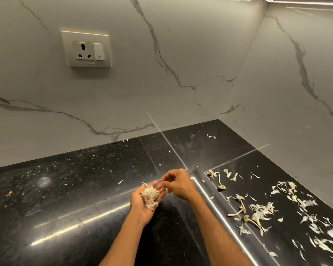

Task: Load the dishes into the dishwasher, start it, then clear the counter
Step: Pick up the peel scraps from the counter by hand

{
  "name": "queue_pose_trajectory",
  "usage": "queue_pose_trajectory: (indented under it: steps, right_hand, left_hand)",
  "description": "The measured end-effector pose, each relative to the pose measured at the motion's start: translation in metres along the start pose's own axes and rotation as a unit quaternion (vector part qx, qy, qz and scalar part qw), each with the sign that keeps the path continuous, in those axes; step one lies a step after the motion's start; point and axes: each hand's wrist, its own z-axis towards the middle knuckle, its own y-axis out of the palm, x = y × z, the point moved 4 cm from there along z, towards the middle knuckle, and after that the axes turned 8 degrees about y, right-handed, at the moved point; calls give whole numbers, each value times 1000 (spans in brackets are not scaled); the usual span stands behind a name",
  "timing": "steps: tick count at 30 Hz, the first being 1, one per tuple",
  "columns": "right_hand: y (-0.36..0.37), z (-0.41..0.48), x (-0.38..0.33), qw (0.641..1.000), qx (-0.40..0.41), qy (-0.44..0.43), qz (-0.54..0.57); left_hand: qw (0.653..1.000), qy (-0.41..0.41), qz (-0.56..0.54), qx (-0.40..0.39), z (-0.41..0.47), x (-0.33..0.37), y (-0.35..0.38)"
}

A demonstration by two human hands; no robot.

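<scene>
on the far left the black speckled tabletop (65, 189) meets a white marble wall (181, 64) veined in grey. a cream socket plate (86, 48) with 1 socket and 1 switch sits on that wall, high above the stone. a small orange crumb (10, 192) lies alone near the left edge of the tabletop. a few tiny white specks are strewn over the stone between it and the hands.

near the middle, 2 bare forearms reach in from the bottom edge. the left hand (145, 203) is turned palm up above the tabletop, its grip wide and its fingers only lightly cupped. a pile of papery skins (150, 194) rests in the palm. just to its right the right hand (179, 184) hovers back up, its fingertips over the left hand's fingers. its grip is narrow, thumb and fingers pinched on what looks like a thin flake (166, 189) of the same skin, though the piece is too small to be sure of.

to the right, the scattered skins (261, 210) lie loose on the tabletop, spread from just past the right wrist out toward the right-hand wall. several dried stems (236, 213) lie among them. the 2 walls meet in a corner behind that litter.
</scene>
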Motion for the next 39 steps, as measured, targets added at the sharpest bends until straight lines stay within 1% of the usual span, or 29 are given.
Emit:
queue_pose_trajectory:
  steps: [4, 6, 8, 12, 15, 18, 20, 23, 25, 27, 29, 31, 33, 34, 35, 37, 39]
  right_hand:
    - [-12, -8, 15, 999, 32, 16, 16]
    - [-18, -12, 28, 996, 74, 35, 34]
    - [-23, -18, 44, 988, 120, 56, 76]
    - [-19, -34, 77, 962, 169, 103, 189]
    - [-12, -48, 86, 935, 195, 115, 274]
    - [-16, -64, 89, 913, 234, 123, 310]
    - [-25, -74, 96, 911, 271, 124, 287]
    - [-48, -88, 113, 911, 336, 129, 203]
    - [-64, -99, 129, 893, 380, 139, 197]
    - [-73, -111, 146, 870, 400, 159, 239]
    - [-76, -120, 159, 853, 416, 178, 258]
    - [-84, -132, 169, 834, 470, 174, 229]
    - [-98, -145, 175, 820, 523, 155, 170]
    - [-105, -149, 179, 824, 528, 151, 140]
    - [-113, -152, 184, 835, 514, 161, 110]
    - [-127, -152, 195, 867, 452, 205, 49]
    - [-139, -148, 204, 890, 377, 253, -37]
  left_hand:
    - [1000, -14, 15, -6, -2, -13, 5]
    - [999, -22, 30, -5, -1, -22, 6]
    - [999, -26, 39, -6, -1, -33, 10]
    - [999, -38, 25, -7, -4, -56, 23]
    - [999, -51, 8, -9, -7, -74, 31]
    - [998, -65, 14, -20, -12, -92, 38]
    - [996, -74, 26, -31, -16, -101, 41]
    - [995, -74, 51, -38, -22, -113, 44]
    - [995, -76, 56, -42, -25, -122, 46]
    - [994, -83, 54, -39, -29, -134, 50]
    - [994, -91, 53, -36, -33, -147, 52]
    - [993, -101, 56, -37, -37, -160, 55]
    - [992, -106, 57, -37, -40, -173, 58]
    - [992, -109, 57, -37, -41, -177, 59]
    - [991, -111, 58, -37, -41, -182, 60]
    - [991, -110, 63, -34, -42, -189, 62]
    - [991, -107, 69, -29, -41, -194, 62]
